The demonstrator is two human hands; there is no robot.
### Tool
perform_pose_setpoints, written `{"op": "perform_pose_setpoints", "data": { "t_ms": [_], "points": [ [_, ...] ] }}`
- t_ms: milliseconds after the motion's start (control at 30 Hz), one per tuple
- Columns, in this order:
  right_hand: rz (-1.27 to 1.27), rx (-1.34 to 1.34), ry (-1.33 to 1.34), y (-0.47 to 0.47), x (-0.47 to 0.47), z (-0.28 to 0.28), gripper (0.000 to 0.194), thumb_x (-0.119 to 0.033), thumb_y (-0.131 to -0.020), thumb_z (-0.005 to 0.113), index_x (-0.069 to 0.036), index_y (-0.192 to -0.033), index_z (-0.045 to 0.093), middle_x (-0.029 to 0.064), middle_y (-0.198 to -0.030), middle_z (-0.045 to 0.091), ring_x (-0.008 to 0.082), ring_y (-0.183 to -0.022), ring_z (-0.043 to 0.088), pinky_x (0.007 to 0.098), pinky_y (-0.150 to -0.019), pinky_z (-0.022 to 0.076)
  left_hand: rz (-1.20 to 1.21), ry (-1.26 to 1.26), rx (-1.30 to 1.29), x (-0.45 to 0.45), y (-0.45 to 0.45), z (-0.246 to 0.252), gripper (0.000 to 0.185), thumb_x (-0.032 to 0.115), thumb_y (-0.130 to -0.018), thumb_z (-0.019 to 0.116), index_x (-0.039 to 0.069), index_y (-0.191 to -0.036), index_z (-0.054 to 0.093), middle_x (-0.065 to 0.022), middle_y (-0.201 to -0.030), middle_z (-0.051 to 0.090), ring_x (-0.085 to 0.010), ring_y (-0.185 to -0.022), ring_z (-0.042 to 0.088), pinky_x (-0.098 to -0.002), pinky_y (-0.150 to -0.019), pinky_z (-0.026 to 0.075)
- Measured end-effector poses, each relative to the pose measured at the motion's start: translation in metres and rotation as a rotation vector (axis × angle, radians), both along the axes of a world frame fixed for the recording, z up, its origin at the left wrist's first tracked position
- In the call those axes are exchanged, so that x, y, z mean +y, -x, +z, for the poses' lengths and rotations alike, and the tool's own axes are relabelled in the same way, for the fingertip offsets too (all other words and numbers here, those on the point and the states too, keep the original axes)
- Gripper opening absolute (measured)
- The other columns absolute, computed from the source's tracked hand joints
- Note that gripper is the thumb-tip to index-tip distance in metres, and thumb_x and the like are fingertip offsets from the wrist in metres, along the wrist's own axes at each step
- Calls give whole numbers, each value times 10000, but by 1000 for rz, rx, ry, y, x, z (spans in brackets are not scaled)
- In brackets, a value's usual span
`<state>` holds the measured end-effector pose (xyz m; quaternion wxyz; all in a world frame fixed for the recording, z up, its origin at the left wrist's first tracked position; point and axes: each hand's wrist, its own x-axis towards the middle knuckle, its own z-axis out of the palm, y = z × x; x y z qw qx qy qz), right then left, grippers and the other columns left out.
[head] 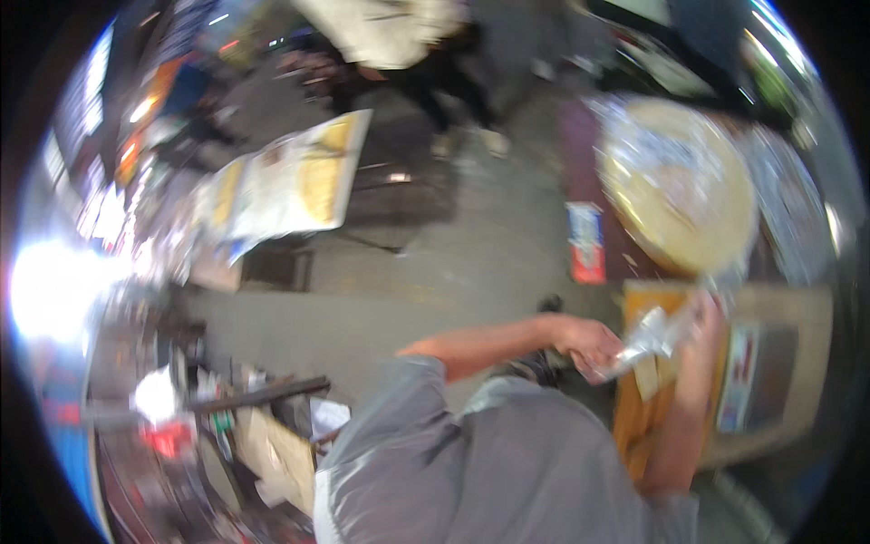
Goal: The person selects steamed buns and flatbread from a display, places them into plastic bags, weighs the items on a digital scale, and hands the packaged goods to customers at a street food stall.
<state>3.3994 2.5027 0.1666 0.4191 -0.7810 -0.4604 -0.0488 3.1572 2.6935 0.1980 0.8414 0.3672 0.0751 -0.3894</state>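
Note:
My left hand (590, 345) is closed on one end of a twisted strip of clear plastic film or bag (646, 340). The strip runs up to my right hand (707, 314), which grips it further along. Just beyond the right hand lies a large round pale-yellow item wrapped in clear plastic (680, 183), on a dark reddish surface (581, 149). Loose film hangs from its lower edge by my right hand; blur hides whether this is the same piece. An orange sheet or cloth (629, 435) lies beneath my right forearm.
A red, white and blue packet (586, 243) lies left of the round item. Another plastic-wrapped thing (792, 204) is at its right. A cardboard box (809, 367) stands below. A tray with yellow pieces (326, 177) is across the floor. Another person's legs (442, 95) show at the top.

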Motion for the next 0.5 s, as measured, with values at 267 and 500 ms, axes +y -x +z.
{"op": "perform_pose_setpoints", "data": {
  "t_ms": [267,500],
  "points": [
    [560,671,440,141,-30,116,193,-214,-888,666,-50,-810,599,124,-720,599,286,-660,589,413,-614,453,-101,-544,-232,29,-62,-152,337,303,-916,672,25,-1107,678,-81,-1011,690,-238,-897,661,-408,-796,554],
    [-372,979,647,184,-105,-31,351,-392,-855,659,-52,-941,648,191,-929,657,361,-905,638,494,-751,474,1055,-720,117,-48,-96,-179,471,444,-991,601,-15,-1084,657,-114,-1010,685,-266,-899,660,-414,-839,536]
  ]
}}
